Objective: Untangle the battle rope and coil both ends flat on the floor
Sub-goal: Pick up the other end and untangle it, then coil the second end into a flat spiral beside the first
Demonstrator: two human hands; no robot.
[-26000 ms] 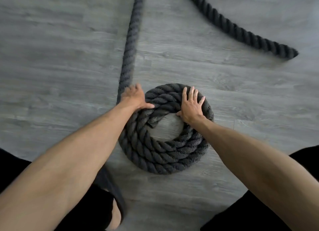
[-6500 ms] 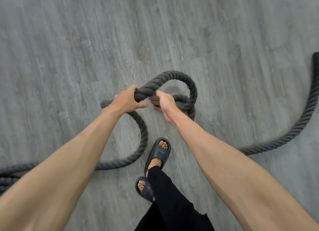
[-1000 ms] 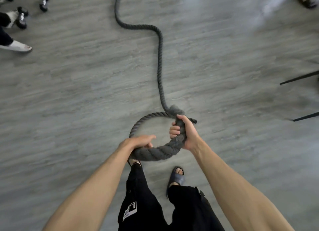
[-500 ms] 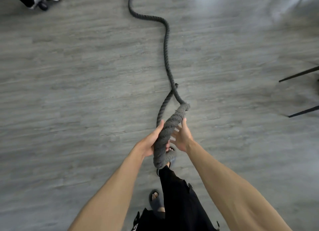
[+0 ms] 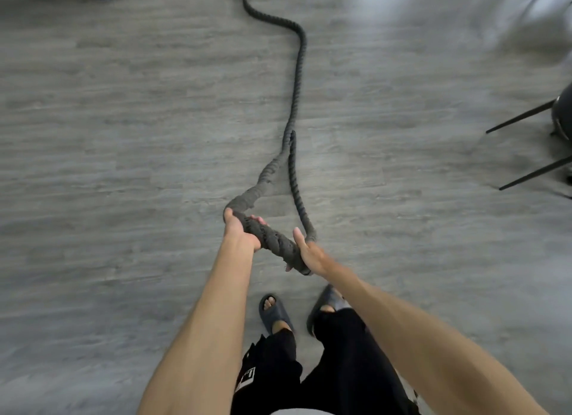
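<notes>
1. Left hand [image 5: 240, 233]: grip closed round the rope [image 5: 272, 238], fingers wrapped over it at a sharp bend.
2. Right hand [image 5: 309, 255]: grip on the same rope, fingers curled beneath, thumb straight along the top.
3. The rope between the hands is held clear of the floor [image 5: 123, 166], slanting down toward the right hand.
4. From the left hand the rope turns away, drops to the floor and runs in a wavy line out of the top edge.
5. From the right hand a second strand runs forward; its end lies just beside the long run.
6. Below the hands: dark slippers [image 5: 275, 312], black trousers [image 5: 340, 368].
7. Right edge: thin black legs [image 5: 520, 120], of what I cannot tell.
</notes>
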